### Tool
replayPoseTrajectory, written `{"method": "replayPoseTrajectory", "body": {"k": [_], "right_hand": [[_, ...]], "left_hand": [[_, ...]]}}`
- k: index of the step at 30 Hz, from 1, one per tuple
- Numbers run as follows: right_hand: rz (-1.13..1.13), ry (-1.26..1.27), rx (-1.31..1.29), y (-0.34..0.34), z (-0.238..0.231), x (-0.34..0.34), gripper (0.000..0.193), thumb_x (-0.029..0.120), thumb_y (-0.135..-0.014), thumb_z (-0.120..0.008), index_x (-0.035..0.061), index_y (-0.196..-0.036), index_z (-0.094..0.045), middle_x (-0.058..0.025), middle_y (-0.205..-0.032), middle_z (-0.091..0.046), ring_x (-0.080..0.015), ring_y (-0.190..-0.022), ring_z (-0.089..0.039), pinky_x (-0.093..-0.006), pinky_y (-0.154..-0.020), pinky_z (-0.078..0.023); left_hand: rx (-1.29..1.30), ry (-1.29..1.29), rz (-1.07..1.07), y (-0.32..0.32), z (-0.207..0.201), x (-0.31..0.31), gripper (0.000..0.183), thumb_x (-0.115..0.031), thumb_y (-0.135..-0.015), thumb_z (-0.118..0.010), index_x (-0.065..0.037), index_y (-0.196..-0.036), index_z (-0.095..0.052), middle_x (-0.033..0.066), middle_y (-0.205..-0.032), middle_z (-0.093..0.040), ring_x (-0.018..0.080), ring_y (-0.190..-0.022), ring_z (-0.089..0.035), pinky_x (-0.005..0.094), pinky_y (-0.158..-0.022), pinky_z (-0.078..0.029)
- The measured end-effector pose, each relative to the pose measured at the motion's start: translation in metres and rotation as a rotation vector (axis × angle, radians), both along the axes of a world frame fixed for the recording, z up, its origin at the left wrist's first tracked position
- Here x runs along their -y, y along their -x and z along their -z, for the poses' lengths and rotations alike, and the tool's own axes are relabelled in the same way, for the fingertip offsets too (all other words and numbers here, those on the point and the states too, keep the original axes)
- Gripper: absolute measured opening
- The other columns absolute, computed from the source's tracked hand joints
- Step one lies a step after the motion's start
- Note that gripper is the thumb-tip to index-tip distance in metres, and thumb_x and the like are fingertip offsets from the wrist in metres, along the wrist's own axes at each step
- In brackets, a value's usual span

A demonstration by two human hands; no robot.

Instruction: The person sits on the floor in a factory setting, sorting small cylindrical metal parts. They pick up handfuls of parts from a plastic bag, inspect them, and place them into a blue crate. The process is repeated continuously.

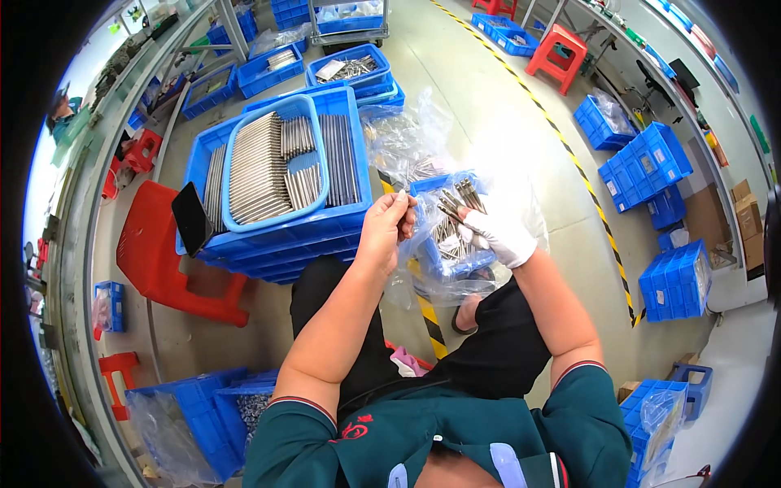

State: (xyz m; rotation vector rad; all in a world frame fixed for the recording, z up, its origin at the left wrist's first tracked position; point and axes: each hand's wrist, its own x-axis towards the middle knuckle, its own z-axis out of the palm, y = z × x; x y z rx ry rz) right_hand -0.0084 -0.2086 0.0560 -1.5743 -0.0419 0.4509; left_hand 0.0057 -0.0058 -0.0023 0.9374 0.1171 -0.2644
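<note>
My right hand (503, 236), in a white glove, is closed around a bunch of slim metal rods (451, 203) that fan out past the fingers. My bare left hand (387, 226) is pinched, thumb against fingers, just left of the rods; what it holds, if anything, is too small to make out. Beneath both hands, a small blue bin (465, 267) lined with clear plastic holds more metal pieces. Left of my left hand, a light-blue basket (324, 175) of neatly rowed metal rods (259, 175) rests inside a larger blue crate (358, 138) with further rods along its sides.
A dark phone-like slab (192, 220) leans at the crate's left corner, beside a red stool (167, 248). Clear plastic bags (407, 134) lie beyond the small bin. Yellow-black floor tape (561, 130) runs to the right, with blue crates (645, 167) stacked past it.
</note>
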Motion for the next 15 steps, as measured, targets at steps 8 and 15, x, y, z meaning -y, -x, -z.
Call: {"method": "replayPoseTrajectory", "body": {"k": [8,15], "right_hand": [[0.078,0.158,0.189,-0.005,0.021,-0.018,0.019,0.021,-0.088,-0.059,0.0030,-0.084,-0.057,0.0006,-0.064,-0.055,-0.0061,-0.057,-0.047,-0.0234,-0.053,-0.038],[0.007,0.344,0.378,-0.013,0.025,-0.020,0.021,0.022,-0.087,-0.060,0.0013,-0.086,-0.057,-0.0099,-0.063,-0.053,-0.0171,-0.057,-0.051,-0.0320,-0.056,-0.042]], "left_hand": [[-0.037,0.199,0.085,0.004,-0.003,-0.010,0.020,-0.021,-0.095,-0.053,-0.002,-0.091,-0.057,0.0005,-0.065,-0.049,0.0104,-0.057,-0.042,0.0258,-0.056,-0.037],[-0.058,0.289,0.172,-0.004,0.006,-0.004,0.018,-0.020,-0.095,-0.053,-0.003,-0.093,-0.060,0.0009,-0.065,-0.049,0.0113,-0.060,-0.042,0.0267,-0.059,-0.036]]}}
